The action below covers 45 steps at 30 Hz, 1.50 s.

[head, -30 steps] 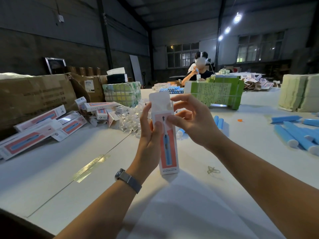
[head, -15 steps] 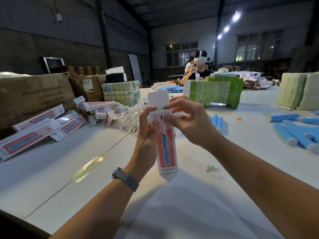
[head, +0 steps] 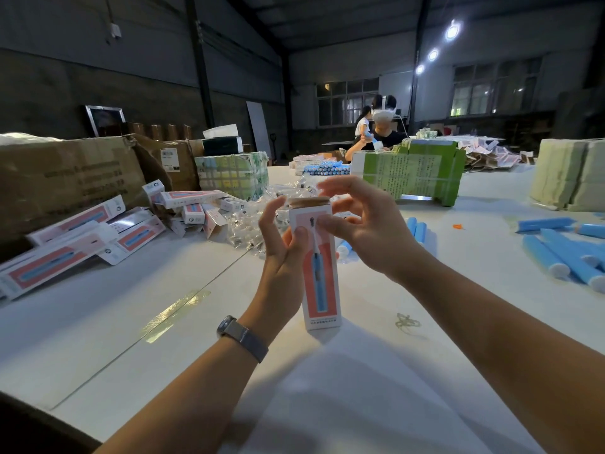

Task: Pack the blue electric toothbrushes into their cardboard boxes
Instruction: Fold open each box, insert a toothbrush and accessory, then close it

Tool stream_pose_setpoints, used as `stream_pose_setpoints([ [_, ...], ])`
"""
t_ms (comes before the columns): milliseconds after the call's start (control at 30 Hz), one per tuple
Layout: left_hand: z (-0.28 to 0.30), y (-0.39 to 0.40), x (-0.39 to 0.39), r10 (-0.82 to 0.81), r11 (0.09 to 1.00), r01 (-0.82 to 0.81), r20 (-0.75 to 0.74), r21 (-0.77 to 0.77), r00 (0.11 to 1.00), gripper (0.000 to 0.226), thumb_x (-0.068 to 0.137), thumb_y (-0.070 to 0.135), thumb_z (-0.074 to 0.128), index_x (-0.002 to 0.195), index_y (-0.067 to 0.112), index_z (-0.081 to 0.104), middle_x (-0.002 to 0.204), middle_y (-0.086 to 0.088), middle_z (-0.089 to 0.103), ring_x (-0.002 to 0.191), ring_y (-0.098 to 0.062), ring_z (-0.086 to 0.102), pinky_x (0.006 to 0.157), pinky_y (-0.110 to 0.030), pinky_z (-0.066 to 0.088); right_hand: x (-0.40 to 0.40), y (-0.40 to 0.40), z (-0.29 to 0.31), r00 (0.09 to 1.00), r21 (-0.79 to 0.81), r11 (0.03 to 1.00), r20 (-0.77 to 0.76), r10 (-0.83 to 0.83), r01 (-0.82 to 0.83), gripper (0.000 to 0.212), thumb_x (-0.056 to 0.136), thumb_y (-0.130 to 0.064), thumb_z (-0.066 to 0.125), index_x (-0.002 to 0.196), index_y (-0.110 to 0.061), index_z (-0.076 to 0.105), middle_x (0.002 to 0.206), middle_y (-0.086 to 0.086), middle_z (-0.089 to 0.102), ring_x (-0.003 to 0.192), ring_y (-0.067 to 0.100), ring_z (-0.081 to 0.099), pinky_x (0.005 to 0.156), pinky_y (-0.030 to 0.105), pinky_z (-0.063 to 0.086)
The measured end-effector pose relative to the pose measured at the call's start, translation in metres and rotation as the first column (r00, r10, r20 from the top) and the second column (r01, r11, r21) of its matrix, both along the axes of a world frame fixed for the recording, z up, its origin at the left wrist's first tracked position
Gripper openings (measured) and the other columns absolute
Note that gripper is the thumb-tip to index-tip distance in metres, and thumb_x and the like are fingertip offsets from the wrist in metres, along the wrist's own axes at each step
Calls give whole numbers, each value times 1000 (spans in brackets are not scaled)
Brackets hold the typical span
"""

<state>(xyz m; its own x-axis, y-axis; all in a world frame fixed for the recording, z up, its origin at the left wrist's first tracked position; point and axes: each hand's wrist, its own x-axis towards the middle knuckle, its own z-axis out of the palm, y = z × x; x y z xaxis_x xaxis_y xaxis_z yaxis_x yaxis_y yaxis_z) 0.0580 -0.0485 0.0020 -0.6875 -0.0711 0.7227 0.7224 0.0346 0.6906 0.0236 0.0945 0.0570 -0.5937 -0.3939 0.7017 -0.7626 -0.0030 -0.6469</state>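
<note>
I hold a tall white and pink toothbrush box upright in front of me, its bottom end on the white table. My left hand grips its left side with the thumb on the front face. My right hand pinches the box near the top, with fingers arched over the folded-down top flap. Loose blue toothbrushes lie on the table at the right, and a few more blue toothbrushes show behind my right hand. What is inside the box is hidden.
Packed boxes are heaped at the left before a brown carton. A pile of clear bagged parts lies behind my hands. Green bundles, pale stacks and another worker are farther back.
The box's top flap, standing up before, is now folded down over the opening. My right hand has shifted up over the top, and my left hand has slid slightly higher.
</note>
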Motion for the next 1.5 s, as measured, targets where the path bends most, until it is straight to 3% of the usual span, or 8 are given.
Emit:
stream_pose_setpoints([
  [133,1,0,0,30,999,-31,-26,-41,999,18,107,19,32,122,27,29,94,24,64,90,-8,67,75,-27,59,-2,1,1,1000,20,1000,-27,-12,13,19,86,-2,70,94,-19,67,108,-1,62,97,13,62,80,19,51],
  [333,1,1,0,56,996,-57,-19,-72,998,21,106,22,32,125,31,29,99,27,64,96,-8,68,73,-21,56,-3,1,0,999,20,1000,-34,1,-1,18,87,-2,68,93,-19,66,107,-4,63,96,9,63,78,15,49],
  [500,-1,0,1,61,994,-63,-23,-90,998,20,105,25,32,124,34,31,99,19,66,94,-13,69,72,-23,57,1,0,2,996,-71,995,44,80,-77,7,91,-15,64,84,-16,66,93,-3,66,80,5,68,64,14,51],
  [733,4,1,0,79,996,-79,4,-44,997,14,102,38,31,115,37,36,91,19,66,86,-9,70,68,-21,56,-2,2,0,1000,10,1000,20,-14,14,7,90,-12,68,91,-19,64,96,-1,69,83,12,70,69,31,60],
  [900,9,2,1,92,995,-93,-29,-23,995,3,105,32,36,108,31,36,80,11,65,75,-16,66,69,-36,60,0,-1,0,999,15,999,-33,-40,41,8,90,-8,69,96,-10,65,95,8,68,73,13,70,59,25,55],
  [1033,10,3,2,138,989,-140,-30,-49,990,5,107,25,34,107,30,36,80,9,64,75,-25,67,71,-42,60,0,-1,-1,994,45,995,-72,-81,85,10,91,-10,68,100,-11,65,96,0,65,76,13,69,62,24,55],
  [1167,11,4,2,159,985,-161,-39,-65,987,4,106,28,34,107,30,37,83,-5,61,79,-38,65,69,-52,59,-1,-2,2,987,37,992,-111,-114,119,5,89,-10,70,93,-7,69,96,4,63,71,9,66,63,27,57],
  [1500,5,3,-2,152,977,-165,-102,-134,983,13,102,34,32,114,27,33,90,-5,62,77,-30,68,67,-39,63,-1,-2,3,977,89,978,-126,-175,187,9,89,-22,71,90,-15,66,97,1,64,78,19,63,69,35,58],
])
